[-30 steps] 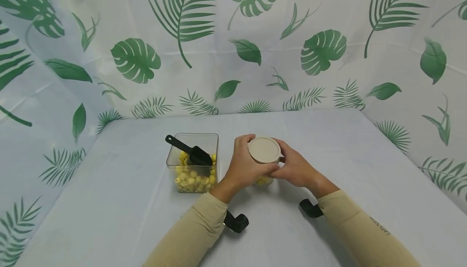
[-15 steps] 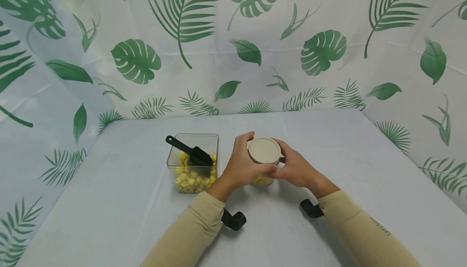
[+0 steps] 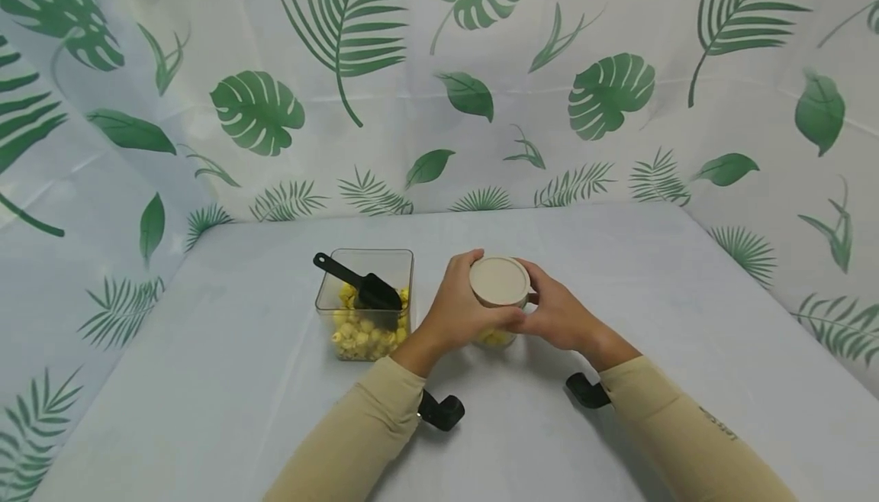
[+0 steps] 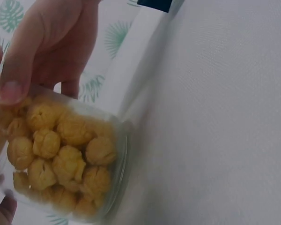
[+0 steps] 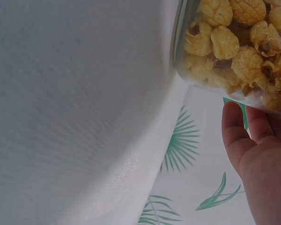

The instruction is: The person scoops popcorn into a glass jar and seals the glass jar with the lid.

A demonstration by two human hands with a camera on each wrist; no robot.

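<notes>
A clear jar of yellow popcorn [image 4: 68, 157] with a beige lid [image 3: 500, 281] stands upright between the two hands, its base close to the table. From the left side the left hand [image 3: 458, 310] grips the jar's upper part and lid edge, its thumb across the near side. On the opposite side the right hand [image 3: 561, 314] curls its fingers round the jar, with its thumb meeting the left one in front. In the head view, the hands hide much of the jar's wall.
To the left stands an open clear square container [image 3: 320, 308] of popcorn [image 3: 362, 338], with a black scoop [image 3: 336, 268] leaning inside. Black wrist devices [image 3: 445, 413] show under the sleeves. A white cloth [image 3: 226, 380] covers the table, and leaf-print curtain [image 3: 384, 136] surrounds it.
Both hands keep their hold on the jar throughout. The left forearm has shifted very slightly to the left; the jar, container and scoop look the same.
</notes>
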